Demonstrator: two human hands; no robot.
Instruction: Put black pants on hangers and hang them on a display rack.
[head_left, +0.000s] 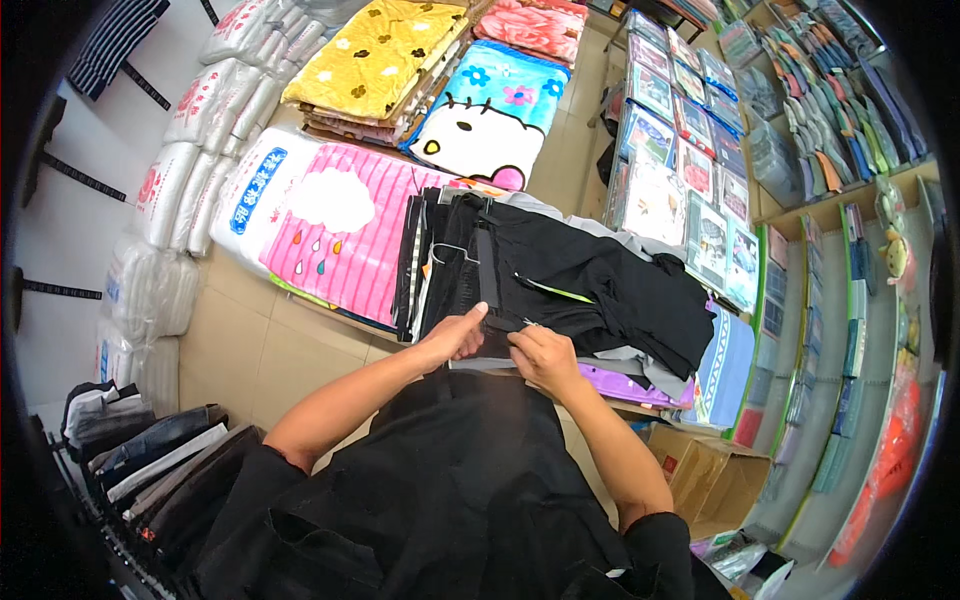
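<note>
Black trousers (600, 277) lie across a pile of garments before me, with a lime-green-edged zip pocket showing. At their waistband (487, 277), near its close end, my left hand (459, 336) grips the dark fabric with the thumb on top. My right hand (544, 356) pinches the same end of the waistband, its fingers curled; something small and pale shows at the fingertips, too small to tell. A metal hanger hook (450, 251) sticks out just left of the waistband. What lies under my fingers is hidden.
Left of the pile is a pink striped packaged blanket (337, 225); folded yellow (382, 56) and blue cartoon blankets (487, 120) lie beyond. Bagged white quilts (172, 195) line the left wall. Packaged bedding (675, 150), shelves and a cardboard box (705, 472) stand right. Hanging trousers (157, 465) are lower left.
</note>
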